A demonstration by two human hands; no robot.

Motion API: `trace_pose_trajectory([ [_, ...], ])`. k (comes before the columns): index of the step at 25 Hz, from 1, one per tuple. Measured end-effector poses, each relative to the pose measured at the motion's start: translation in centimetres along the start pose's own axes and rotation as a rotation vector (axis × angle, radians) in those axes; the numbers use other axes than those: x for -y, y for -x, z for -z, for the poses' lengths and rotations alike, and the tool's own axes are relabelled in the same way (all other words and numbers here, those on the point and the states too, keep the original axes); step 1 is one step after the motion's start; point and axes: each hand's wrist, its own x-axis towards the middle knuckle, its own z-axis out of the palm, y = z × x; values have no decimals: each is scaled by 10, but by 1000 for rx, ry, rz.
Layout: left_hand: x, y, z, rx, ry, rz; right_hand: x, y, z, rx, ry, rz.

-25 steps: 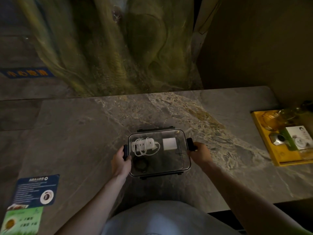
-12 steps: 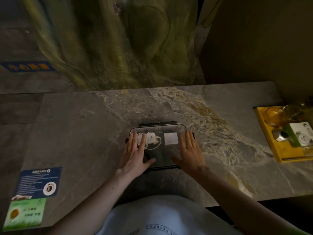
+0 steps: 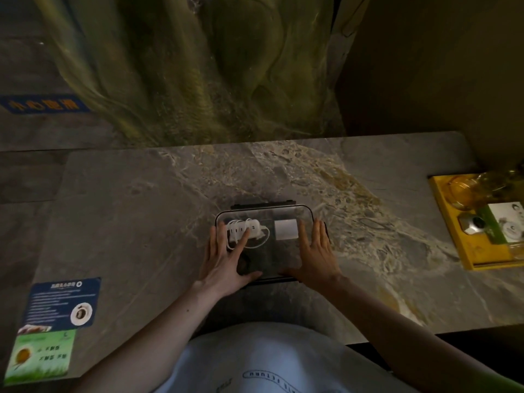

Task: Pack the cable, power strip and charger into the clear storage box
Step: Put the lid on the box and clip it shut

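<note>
The left hand [image 3: 226,259] and right hand [image 3: 314,256] have been moved from the clear rectangular plastic storage box's [image 3: 263,213] ends and laid flat-fingered on its lid [image 3: 273,252]. Packing is judged nearly done.

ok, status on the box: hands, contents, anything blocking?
Hands open: left hand, right hand, flat on lid. Lid on box; power strip and charger inside; cable too dim to confirm. Nothing blocking.
</note>
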Motion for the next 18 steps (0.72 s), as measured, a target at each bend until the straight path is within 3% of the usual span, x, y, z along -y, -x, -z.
trace_pose_trajectory([
  [8,1,-1,-1,33,36,22,-2,-2,0,47,-256,-57],
  [18,0,-2,-1,55,75,21,-12,-10,-1,73,-192,-75],
])
